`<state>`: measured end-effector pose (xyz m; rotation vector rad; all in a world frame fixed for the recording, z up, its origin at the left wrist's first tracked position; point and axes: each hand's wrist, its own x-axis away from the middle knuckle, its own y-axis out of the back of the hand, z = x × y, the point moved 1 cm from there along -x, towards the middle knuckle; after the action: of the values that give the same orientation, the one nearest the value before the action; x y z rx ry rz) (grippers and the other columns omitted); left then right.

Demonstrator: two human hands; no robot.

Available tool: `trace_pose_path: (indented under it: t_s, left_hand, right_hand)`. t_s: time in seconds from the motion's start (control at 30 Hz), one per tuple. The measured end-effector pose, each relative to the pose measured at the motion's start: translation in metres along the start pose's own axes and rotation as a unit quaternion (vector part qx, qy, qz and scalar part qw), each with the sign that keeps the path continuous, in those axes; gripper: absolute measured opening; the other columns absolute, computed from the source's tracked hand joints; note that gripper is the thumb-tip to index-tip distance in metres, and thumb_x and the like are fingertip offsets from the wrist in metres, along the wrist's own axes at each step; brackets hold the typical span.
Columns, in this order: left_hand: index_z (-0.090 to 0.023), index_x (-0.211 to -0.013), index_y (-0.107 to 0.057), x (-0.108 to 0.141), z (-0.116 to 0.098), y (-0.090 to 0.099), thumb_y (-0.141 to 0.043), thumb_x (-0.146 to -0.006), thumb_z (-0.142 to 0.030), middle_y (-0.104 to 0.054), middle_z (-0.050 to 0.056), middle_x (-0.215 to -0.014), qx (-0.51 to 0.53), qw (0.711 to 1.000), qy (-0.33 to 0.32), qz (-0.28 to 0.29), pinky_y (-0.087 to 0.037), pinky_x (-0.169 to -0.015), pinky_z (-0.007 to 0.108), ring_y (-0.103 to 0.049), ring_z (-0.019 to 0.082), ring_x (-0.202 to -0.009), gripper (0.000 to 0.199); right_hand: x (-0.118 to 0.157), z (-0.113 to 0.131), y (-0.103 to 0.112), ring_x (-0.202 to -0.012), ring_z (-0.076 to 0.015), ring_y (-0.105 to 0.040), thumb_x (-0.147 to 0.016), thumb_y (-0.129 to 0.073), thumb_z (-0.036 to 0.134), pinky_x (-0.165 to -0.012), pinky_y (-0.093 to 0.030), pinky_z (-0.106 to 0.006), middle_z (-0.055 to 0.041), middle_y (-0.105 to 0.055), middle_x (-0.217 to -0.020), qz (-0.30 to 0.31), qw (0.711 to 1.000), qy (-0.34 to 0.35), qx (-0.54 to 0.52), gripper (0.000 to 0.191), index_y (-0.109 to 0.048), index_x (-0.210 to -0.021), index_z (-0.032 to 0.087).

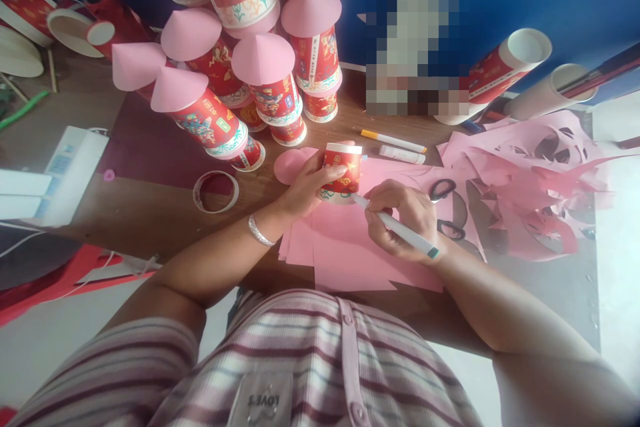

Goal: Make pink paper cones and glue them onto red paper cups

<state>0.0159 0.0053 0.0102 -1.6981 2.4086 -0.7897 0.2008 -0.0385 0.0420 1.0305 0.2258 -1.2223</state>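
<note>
A small red paper cup with gold figures and a white band with green drawing is held in my left hand, its fingers wrapped round the side. My right hand grips a white marker with a teal end; the marker's tip touches or nearly touches the cup's white band. Pink paper sheets lie under both hands. Just right of my right hand are black-handled scissors, partly under pink paper. An orange-and-white marker and a white one lie beyond the cup.
Stacked red cups with pink cone tops stand at the back left. A tape roll lies left of my left hand. Cut pink scraps heap at the right, below an upright red cup. A white box sits far left.
</note>
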Motion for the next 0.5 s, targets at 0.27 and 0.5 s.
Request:
trace_pose_path:
  t_s: [0.27,0.5]
  left_hand:
    - [-0.019,-0.119,-0.067,0.0000,0.0008,0.0012,-0.078,-0.078,-0.039,-0.072,0.006,-0.102,0.010,1.000,0.011,0.004,-0.059,-0.076,0.034,-0.071,0.020,-0.085,0.047]
    - [-0.019,-0.110,-0.065,-0.0001,0.0031,0.0035,-0.080,-0.078,-0.040,-0.071,0.004,-0.094,0.007,1.000,0.006,0.010,-0.059,-0.078,0.034,-0.071,0.019,-0.084,0.042]
  right_hand:
    - [-0.0005,-0.0005,0.0002,-0.060,-0.0158,-0.066,-0.085,-0.059,0.008,-0.051,-0.049,-0.026,0.0017,-0.063,-0.072,-0.009,1.000,0.001,0.007,0.020,-0.054,-0.092,0.026]
    - [-0.0017,-0.0012,0.0020,-0.060,-0.0154,-0.066,-0.086,-0.058,0.008,-0.051,-0.051,-0.026,0.0022,-0.064,-0.072,-0.006,1.000,-0.002,0.013,0.021,-0.053,-0.093,0.027]
